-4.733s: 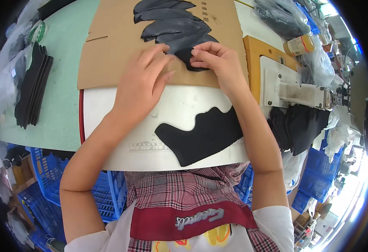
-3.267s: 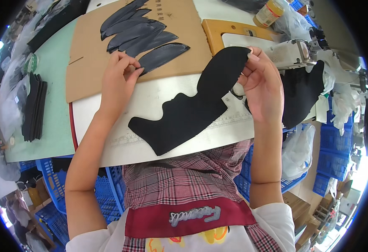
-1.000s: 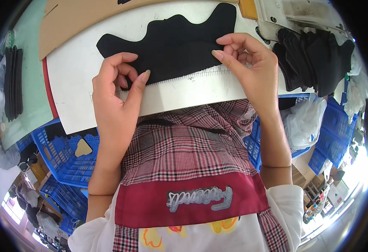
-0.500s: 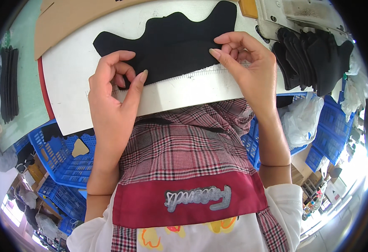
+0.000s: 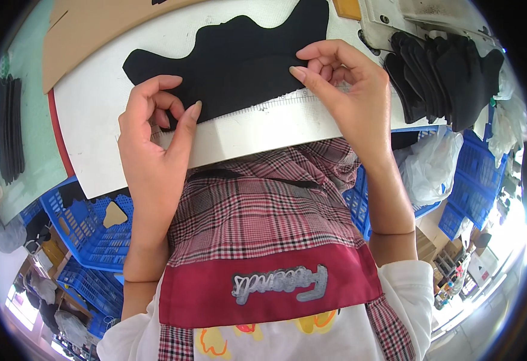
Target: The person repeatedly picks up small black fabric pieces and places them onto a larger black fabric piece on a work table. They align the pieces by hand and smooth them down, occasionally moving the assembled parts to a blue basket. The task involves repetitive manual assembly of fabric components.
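A black fabric piece (image 5: 233, 69) with a wavy, scalloped far edge lies flat on the white tabletop. Its straight near edge runs along a ruler scale (image 5: 269, 103) on that surface. My left hand (image 5: 158, 120) is at the piece's left end, fingers curled, with index fingertip and thumb on the cloth. At the right end, my right hand (image 5: 347, 78) has thumb and index finger close together on the fabric's edge. Parts of the cloth under the fingers are hidden.
A stack of black cut pieces (image 5: 450, 78) sits at the table's right, beside pale machine parts (image 5: 389, 18). Brown cardboard (image 5: 89, 36) lies at the far left. More black pieces (image 5: 11, 129) rest on a green surface. Blue crates (image 5: 89, 228) and a plastic bag (image 5: 435, 168) flank my lap.
The fabric piece and both hands appear slightly further left and up in the picture, along with the table around them. Finger positions on the cloth look nearly the same.
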